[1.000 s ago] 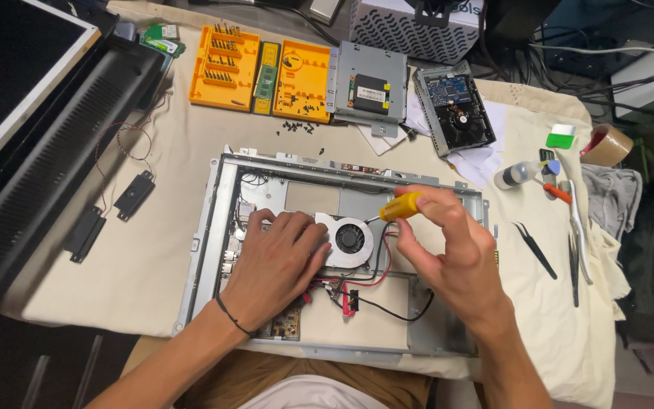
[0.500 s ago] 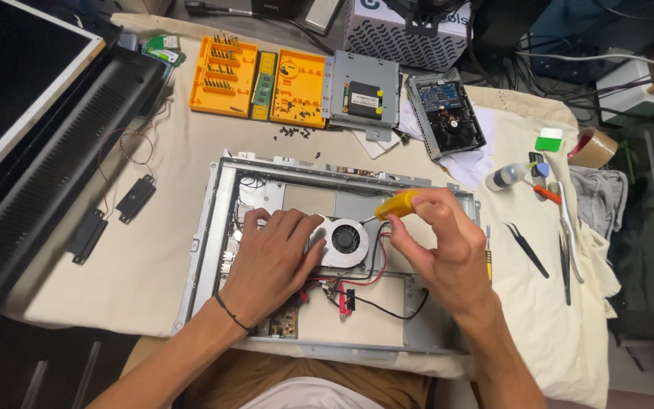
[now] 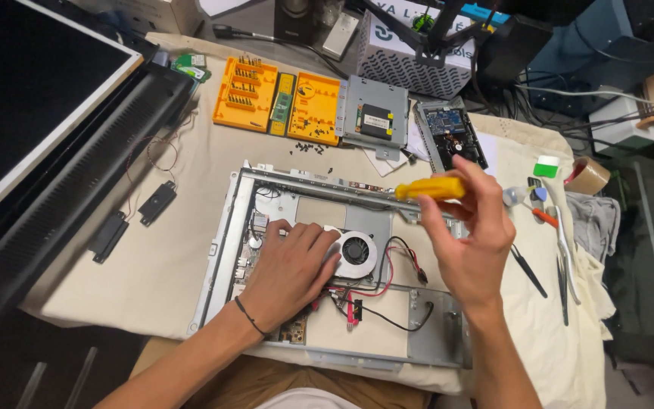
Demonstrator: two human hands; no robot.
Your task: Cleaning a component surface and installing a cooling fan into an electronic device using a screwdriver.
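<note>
— What's your workbench (image 3: 183, 257) wearing? 
— A cream cloth (image 3: 191, 174), lit evenly from above. Dark floor (image 3: 645, 303) to your right, cables (image 3: 569, 98) tangled behind your bench.

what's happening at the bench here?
A person has an opened metal chassis on a cloth-covered table. The left hand lies flat on the board inside it, beside a round cooling fan with red and black wires. The right hand holds a yellow-handled screwdriver raised above the chassis. An orange bit case lies open at the far side, with loose screws near it.
</note>
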